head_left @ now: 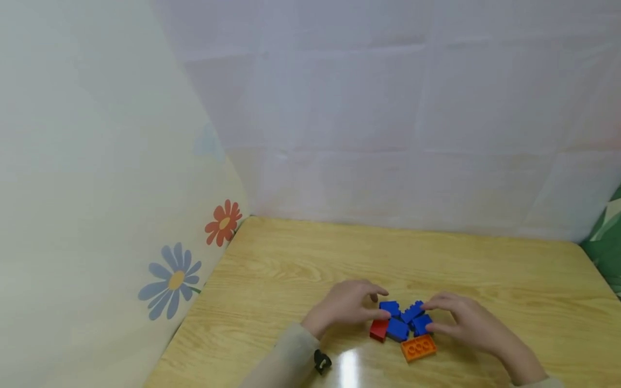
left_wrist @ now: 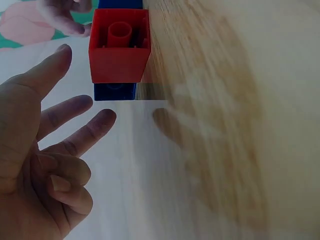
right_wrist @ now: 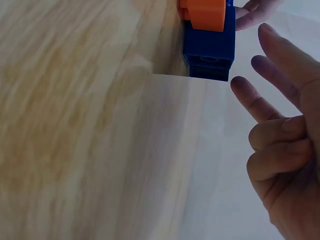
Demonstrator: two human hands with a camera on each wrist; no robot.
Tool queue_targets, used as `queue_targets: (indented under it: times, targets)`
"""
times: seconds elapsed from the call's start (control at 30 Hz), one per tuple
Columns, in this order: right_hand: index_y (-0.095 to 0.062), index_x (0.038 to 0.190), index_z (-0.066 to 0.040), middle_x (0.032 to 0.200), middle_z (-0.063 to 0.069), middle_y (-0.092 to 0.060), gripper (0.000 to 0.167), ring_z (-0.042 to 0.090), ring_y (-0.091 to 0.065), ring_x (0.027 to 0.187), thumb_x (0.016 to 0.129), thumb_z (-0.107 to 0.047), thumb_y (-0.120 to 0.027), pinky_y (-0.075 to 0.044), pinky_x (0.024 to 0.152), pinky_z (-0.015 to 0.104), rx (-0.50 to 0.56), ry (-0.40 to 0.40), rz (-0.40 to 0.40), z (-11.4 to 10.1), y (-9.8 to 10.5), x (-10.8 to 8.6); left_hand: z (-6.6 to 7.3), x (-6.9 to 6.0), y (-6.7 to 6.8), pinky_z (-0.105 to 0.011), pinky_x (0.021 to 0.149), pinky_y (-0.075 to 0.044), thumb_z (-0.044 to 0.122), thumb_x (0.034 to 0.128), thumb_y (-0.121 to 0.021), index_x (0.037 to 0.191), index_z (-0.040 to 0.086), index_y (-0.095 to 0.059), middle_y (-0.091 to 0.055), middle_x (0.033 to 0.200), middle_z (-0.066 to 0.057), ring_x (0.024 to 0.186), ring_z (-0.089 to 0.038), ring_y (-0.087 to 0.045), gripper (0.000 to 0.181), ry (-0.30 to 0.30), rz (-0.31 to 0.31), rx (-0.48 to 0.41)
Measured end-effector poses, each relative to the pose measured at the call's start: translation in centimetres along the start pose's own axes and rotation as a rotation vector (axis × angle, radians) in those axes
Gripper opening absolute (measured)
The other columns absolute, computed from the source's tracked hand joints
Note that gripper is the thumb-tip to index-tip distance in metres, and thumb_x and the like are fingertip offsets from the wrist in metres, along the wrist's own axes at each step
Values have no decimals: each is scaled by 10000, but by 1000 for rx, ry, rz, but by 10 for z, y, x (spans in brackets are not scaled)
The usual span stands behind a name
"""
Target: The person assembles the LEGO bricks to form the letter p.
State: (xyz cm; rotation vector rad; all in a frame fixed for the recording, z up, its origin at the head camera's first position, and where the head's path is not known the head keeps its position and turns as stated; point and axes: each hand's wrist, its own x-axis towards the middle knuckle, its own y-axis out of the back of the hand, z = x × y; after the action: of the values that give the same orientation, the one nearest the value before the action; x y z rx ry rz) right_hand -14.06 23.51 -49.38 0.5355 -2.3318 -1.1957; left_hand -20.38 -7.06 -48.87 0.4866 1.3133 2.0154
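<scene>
- Neither hand has hold of anything: the left hand (head_left: 342, 307) and right hand (head_left: 466, 320) flank the bricks, thumb and first two fingers spread well apart, the other two fingers curled in.
- Between them, low and right of centre in the head view, sits a tight cluster: four blue bricks (head_left: 398, 330), a red brick (head_left: 378, 330) on the left side and an orange brick (head_left: 419, 348) nearest the wearer, its hollow side showing.
- In the head view the left thumb overlaps the line where red meets blue, yet the left wrist view shows a gap between that thumb and the red brick.
- Right fingertips come right beside the blue bricks; whether they touch cannot be told.
- Both wrist views catch only part of the cluster, cropped at the top; most blue bricks hide behind the red or orange one.
- Just beside the left sleeve (head_left: 283, 355) lies a small black object (head_left: 322, 361), too indistinct to identify.
- Wood grain stretches from the cluster to the far edge of the table (head_left: 291, 258), where a pale backdrop (head_left: 339, 108) rises, and also reaches well to the right of the right hand.
- A flowered sheet (head_left: 97, 161) borders the left edge; the near edge is cut off by the frame.
</scene>
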Motion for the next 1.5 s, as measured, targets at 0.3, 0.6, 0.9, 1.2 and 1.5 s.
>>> queue_targets:
  times: [0.3, 0.6, 0.9, 1.2, 1.5]
  targets:
    - [-750, 1154, -232, 1122, -126, -684, 361, 137, -657, 1035, 917, -504, -770, -569, 871, 450, -6, -56, -15, 3, -9, 2, 3, 16, -6, -200, 760, -490, 638, 946, -661, 1310, 290, -725, -686, 1063, 191, 912, 41, -598, 508, -13, -30, -9]
    - [-724, 1110, -272, 1079, -172, -654, 370, 95, -636, 1003, 893, -569, -765, -559, 842, 404, 19, -105, -42, 3, -14, 6, 2, 24, -9, -179, 690, -461, 594, 912, -738, 1223, 273, -774, -673, 976, 186, 823, 46, -565, 449, -26, -30, -15]
    - [-716, 1096, -263, 1096, -135, -665, 399, 160, -650, 1032, 887, -600, -753, -550, 869, 450, 40, -177, -103, 2, -14, 9, 1, 29, -11, -192, 705, -467, 579, 913, -744, 1208, 281, -781, -667, 974, 187, 833, 32, -566, 421, -16, -18, -18]
    - [-723, 1101, -262, 1121, -126, -664, 381, 197, -664, 1050, 875, -562, -786, -554, 892, 502, 18, -152, -65, 2, -11, 9, -1, 26, -6, -197, 707, -470, 549, 947, -717, 1251, 285, -763, -682, 1025, 173, 869, 18, -589, 405, -40, -17, 12]
    - [-732, 1103, -275, 1143, -113, -642, 375, 176, -648, 1055, 847, -533, -828, -561, 900, 482, 47, -140, -114, 2, -10, 11, 1, 29, -4, -199, 679, -449, 470, 884, -788, 1281, 305, -746, -688, 1084, 161, 845, 18, -559, 432, -49, -48, 71]
